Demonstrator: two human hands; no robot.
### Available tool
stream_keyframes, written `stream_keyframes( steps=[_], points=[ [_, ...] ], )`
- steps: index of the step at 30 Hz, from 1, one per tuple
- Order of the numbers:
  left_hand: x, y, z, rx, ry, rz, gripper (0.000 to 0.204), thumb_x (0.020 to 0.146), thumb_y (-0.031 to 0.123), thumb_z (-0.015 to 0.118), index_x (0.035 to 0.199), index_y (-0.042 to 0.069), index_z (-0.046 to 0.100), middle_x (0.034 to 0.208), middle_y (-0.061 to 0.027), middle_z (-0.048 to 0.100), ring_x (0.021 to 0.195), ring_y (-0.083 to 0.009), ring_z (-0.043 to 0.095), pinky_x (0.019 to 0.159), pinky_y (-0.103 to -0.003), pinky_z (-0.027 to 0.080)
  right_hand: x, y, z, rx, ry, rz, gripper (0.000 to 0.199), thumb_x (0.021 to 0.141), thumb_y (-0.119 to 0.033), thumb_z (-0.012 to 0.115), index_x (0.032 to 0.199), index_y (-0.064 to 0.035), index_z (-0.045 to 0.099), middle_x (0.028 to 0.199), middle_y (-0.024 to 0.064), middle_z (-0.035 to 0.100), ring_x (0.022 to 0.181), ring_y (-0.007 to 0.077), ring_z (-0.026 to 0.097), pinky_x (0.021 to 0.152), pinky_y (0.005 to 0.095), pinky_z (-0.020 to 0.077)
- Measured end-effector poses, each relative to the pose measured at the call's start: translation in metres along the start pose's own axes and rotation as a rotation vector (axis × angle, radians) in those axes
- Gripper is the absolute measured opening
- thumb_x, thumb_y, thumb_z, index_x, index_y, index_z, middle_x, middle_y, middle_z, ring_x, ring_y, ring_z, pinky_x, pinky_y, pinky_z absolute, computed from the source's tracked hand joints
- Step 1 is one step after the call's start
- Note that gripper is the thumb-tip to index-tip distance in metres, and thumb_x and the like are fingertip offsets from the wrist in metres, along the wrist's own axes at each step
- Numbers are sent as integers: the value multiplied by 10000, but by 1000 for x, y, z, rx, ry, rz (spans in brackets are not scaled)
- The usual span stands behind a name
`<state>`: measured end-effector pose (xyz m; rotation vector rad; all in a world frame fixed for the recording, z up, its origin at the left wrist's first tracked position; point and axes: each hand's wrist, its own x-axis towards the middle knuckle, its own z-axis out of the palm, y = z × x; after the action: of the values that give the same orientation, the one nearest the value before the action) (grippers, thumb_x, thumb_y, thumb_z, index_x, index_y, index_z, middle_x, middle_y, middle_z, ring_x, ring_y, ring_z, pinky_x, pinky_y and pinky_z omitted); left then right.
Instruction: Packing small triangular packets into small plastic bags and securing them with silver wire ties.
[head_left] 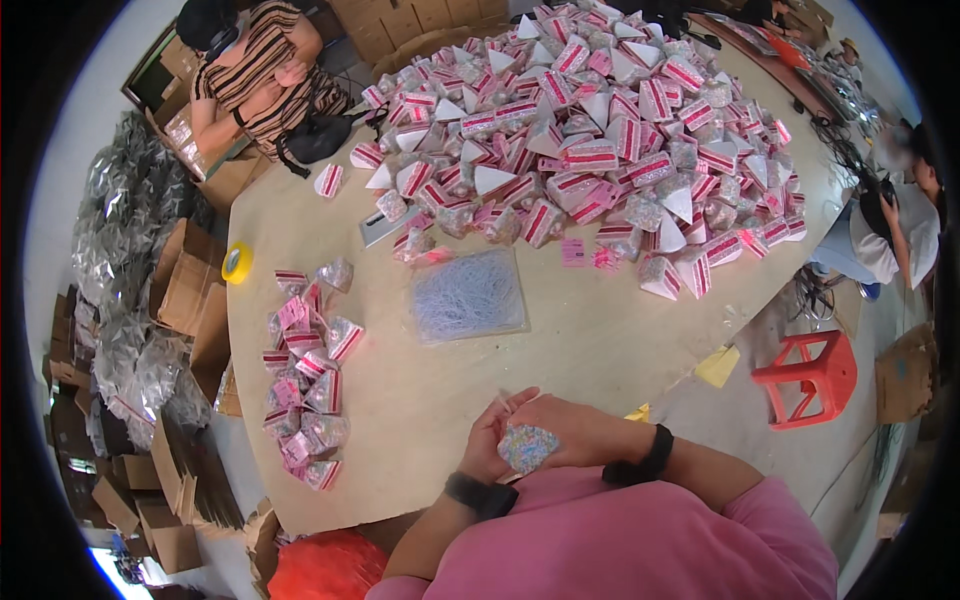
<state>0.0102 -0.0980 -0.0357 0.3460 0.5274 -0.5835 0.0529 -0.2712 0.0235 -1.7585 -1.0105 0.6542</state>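
Note:
A wedge-shaped, cake-slice-like piece (527, 450) with a pastel speckled face is between my hands, close to my body at the table's near edge. My left hand (485, 440) is closed around its left side. From the right, my right hand (562, 422) curls over its top, fingers meeting those of the left. Its far side and my fingertips are partly hidden. Beyond my hands, a clear shallow tray (522, 318) holds many thin pale strands (467, 295). Left of it lies a group of bagged cake-slice pieces (323, 391) with pink tags.
A large heap of similar slices (590, 150) covers the table's far side, with loose pink tags (572, 252) before it. Yellow tape (237, 263) sits at the left edge. A red stool (812, 380) stands right. Another person (262, 75) is across, far left; cartons (185, 275) line the left.

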Motion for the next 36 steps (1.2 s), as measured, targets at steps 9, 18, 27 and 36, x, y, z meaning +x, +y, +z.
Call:
stream_keyframes(
  steps=[9,18,27,36],
  points=[
    [17,-6,5,94,64,371,316,936,266,485,1155,44,536,915,-94,611,829,-216,572,816,-371,477,-24,16,-7,164,40,-106,730,672,-239,779,1247,2,401,1271,202,443,1185,357,428,983,406,354],
    [42,-1,32,-47,-121,296,305,941,257,475,1153,46,537,700,-45,468,591,-151,397,587,-316,359,-63,25,-37,160,193,-89,553,663,-134,729,1140,-61,459,1047,179,566,1006,379,534,826,434,427],
    [27,-4,44,80,-70,360,296,969,306,437,1060,37,524,735,-75,501,562,-151,408,620,-339,446,-141,117,-100,193,388,391,465,775,-174,608,1203,-29,497,1059,169,606,945,281,594,839,376,466],
    [-3,-7,7,152,44,379,315,970,297,428,1122,39,526,772,-80,526,595,-158,426,616,-347,436,-183,175,-78,-494,447,494,483,753,-193,631,1199,-43,525,1258,178,488,1218,329,425,986,404,370]
  ],
)
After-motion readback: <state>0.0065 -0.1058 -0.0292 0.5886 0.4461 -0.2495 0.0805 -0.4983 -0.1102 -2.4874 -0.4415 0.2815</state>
